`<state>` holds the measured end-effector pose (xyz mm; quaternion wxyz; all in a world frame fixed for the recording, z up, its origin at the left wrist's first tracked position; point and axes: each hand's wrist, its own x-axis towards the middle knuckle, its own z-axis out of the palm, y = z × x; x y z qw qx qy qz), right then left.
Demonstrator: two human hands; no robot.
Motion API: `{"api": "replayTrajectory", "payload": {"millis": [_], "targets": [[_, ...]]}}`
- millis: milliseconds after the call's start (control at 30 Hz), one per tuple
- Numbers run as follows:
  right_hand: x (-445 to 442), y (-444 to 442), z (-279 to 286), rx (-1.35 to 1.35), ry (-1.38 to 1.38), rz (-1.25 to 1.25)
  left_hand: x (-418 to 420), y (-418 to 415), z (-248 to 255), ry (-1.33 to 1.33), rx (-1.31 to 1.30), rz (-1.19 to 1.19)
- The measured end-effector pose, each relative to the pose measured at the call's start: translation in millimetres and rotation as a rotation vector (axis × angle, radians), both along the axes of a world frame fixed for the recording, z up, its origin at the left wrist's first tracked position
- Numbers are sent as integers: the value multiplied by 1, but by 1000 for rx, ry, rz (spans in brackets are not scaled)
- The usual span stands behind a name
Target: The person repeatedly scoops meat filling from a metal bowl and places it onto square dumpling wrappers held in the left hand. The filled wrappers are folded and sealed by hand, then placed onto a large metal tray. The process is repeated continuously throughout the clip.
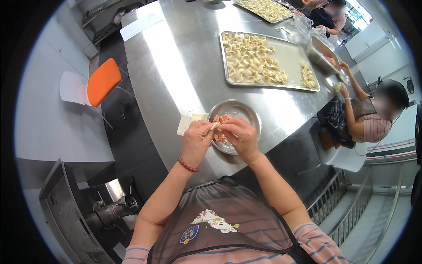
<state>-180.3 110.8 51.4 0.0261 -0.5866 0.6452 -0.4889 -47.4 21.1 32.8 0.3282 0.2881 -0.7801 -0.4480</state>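
Between the fingertips of both hands is a small folded wonton (215, 126), made of pale dough. My left hand (197, 136) pinches it from one side, and my right hand (241, 134) grips it from the other. Both hands hover over a round steel dish (254, 120) with pink minced meat (221, 137) at its left side. The fingers partly cover the meat. Square dough wrappers (185, 123) lie on the steel table just left of the dish, partly behind my left hand.
Beyond the dish, a metal tray (283, 52) holds many folded wontons (249, 61). A second full tray (263, 9) stands farther back. At the right, a seated person (359, 115) works beside a deep meat container (318, 52). An orange-seated chair (104, 82) stands left of the table.
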Motion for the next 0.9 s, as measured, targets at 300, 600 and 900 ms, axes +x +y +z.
{"api": "replayTrajectory", "payload": {"millis": [300, 600, 900], "targets": [[-16, 10, 12, 329, -367, 90, 5, -8, 26, -127, -47, -348], [-40, 23, 1, 556, -1049, 494, -4, -7, 25, -128, 268, -629], [-8, 46, -20, 223, -1582, 72, -32, 24, -17, 93, 535, -154]]}}
